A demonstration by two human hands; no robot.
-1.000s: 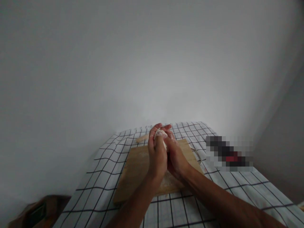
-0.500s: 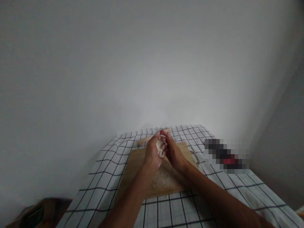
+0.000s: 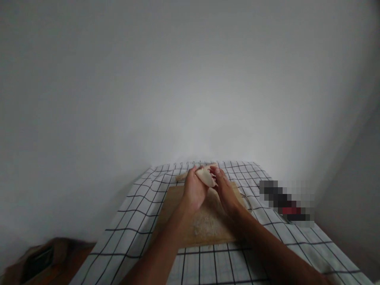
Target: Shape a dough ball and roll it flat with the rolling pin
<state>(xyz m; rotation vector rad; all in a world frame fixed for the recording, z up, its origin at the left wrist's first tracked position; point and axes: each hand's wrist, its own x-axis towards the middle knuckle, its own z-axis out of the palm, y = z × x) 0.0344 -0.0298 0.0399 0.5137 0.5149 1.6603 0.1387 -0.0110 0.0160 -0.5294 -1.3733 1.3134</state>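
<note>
A pale piece of dough (image 3: 206, 177) is held between my two hands, above the far part of a wooden board (image 3: 175, 198). My left hand (image 3: 194, 188) cups it from the left, thumb along its upper edge. The fingers of my right hand (image 3: 224, 186) are curled against its right edge. The dough looks smooth and flattened on the side facing me. White flour is scattered over the board's near half. Behind my hands lies a wooden rolling pin (image 3: 181, 176), its middle hidden by them.
A white tablecloth with a black grid (image 3: 133, 213) covers the table, which meets a pale wall (image 3: 190, 99). To the right lies a pixelated dark and red item (image 3: 289, 206). A loop (image 3: 247, 202) shows at the board's right edge. A brown object (image 3: 44, 257) stands low at left.
My hands have opened a little apart, so more of the dough shows. It now looks flatter and tilted, where before it was bunched between my palms. The view has shifted slightly.
</note>
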